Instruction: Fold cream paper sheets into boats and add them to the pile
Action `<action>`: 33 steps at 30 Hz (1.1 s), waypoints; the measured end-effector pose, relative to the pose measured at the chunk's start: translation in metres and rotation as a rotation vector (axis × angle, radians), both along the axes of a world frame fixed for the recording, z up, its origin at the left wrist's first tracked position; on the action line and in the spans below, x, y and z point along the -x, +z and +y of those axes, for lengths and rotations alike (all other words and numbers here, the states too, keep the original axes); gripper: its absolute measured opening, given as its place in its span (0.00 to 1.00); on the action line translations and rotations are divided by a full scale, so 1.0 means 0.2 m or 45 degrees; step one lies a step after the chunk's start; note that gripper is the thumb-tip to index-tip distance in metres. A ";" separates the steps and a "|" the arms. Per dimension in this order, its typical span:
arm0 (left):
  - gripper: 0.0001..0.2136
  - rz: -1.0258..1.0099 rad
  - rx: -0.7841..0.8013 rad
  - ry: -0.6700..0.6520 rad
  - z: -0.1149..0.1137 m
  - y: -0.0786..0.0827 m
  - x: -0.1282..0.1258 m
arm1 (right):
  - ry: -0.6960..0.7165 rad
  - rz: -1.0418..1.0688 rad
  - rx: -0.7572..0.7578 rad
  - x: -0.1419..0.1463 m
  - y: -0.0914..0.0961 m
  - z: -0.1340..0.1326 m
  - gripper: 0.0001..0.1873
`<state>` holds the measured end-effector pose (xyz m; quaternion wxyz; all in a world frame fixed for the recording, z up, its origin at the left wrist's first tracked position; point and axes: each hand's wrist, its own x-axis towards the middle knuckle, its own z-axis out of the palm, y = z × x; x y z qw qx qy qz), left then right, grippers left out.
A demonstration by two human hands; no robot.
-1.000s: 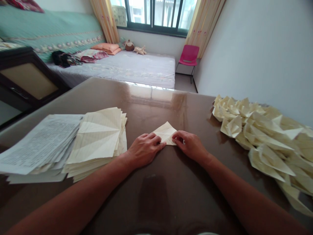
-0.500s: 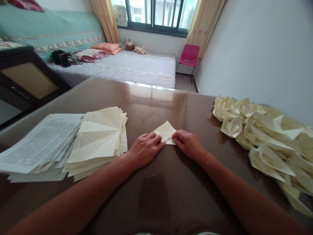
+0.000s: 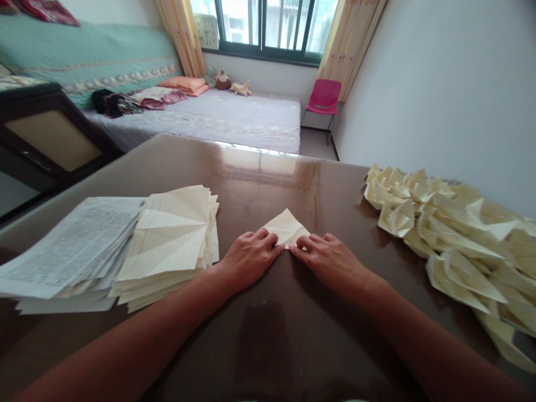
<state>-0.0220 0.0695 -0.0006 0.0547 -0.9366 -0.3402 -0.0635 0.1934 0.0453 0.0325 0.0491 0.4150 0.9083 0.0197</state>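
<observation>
A small cream sheet of folded paper (image 3: 286, 224) lies flat on the brown table, one corner pointing away from me. My left hand (image 3: 252, 255) has its fingers curled on the left part of the paper, thumb at the near edge. On the right part, my right hand (image 3: 329, 258) presses with bent fingers, its thumb near the left thumb at the bottom edge. Both hands cover the paper's side corners. To the left lies a stack of creased cream paper (image 3: 171, 231). A pile of folded paper boats (image 3: 464, 240) spreads over the table's right side.
A stack of printed white sheets (image 3: 75, 245) lies at the far left of the glossy brown table (image 3: 259, 357). Beyond the table are a bed (image 3: 234, 117), a pink chair (image 3: 324, 97) and a dark cabinet (image 3: 54, 134). A white wall (image 3: 444, 84) rises at the right.
My right hand has moved slightly right and turned, its fingers now lower on the paper's near right edge. My left hand has stayed nearly in place.
</observation>
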 end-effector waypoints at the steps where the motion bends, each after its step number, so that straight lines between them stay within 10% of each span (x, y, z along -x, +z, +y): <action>1: 0.12 -0.002 0.004 0.001 0.00 0.00 0.00 | -0.033 -0.042 0.011 0.00 0.02 -0.01 0.15; 19: 0.18 -0.277 0.046 0.093 0.07 -0.08 0.04 | -0.232 0.019 -0.130 0.00 -0.07 0.05 0.15; 33: 0.12 0.105 -0.134 -0.107 -0.03 0.09 0.00 | -0.021 0.579 -0.134 -0.10 -0.22 0.17 0.15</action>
